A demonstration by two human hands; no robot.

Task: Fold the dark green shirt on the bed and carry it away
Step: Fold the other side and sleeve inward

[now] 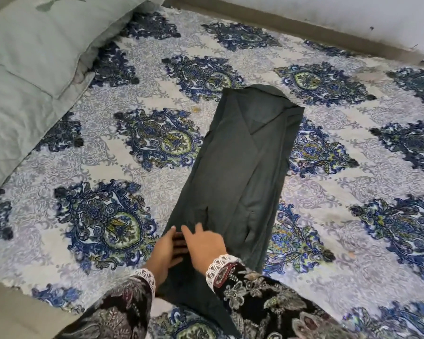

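Pale green pillows (27,52) lie at the bed's left edge. The left hand (165,253) cups the shirt's near left edge; whether it grips is unclear. The right hand (205,244) rests spread flat on the shirt (240,167), folded long on the sheet (353,192).

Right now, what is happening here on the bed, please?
A person is folding a dark green shirt on a bed covered with a white sheet with blue floral medallions. The shirt already lies in a long narrow strip, its sides folded in. Both hands are at its near end: the left hand at the left edge, the right hand flat on top, fingers spread. The lengthwise fold is not yet done. A pale green pillow lies at the far left.
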